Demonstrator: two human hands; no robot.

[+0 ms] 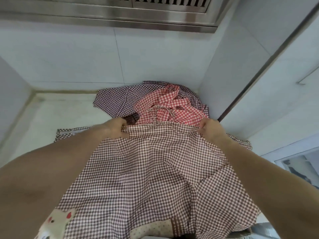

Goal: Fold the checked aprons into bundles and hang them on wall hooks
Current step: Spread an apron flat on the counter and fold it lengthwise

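The brown checked apron (155, 169) fills the middle and bottom of the frame. Its top edge runs left to right between both hands. The left hand (117, 129) pinches one corner and the right hand (209, 129) pinches the other. Just behind, upper middle, lie a red checked apron (165, 107) and a purple checked apron (114, 100) in a heap.

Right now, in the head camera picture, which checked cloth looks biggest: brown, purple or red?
1. brown checked apron, though it is nearest the camera
2. and 3. purple checked apron and red checked apron: crumpled, overlapping, too close to rank
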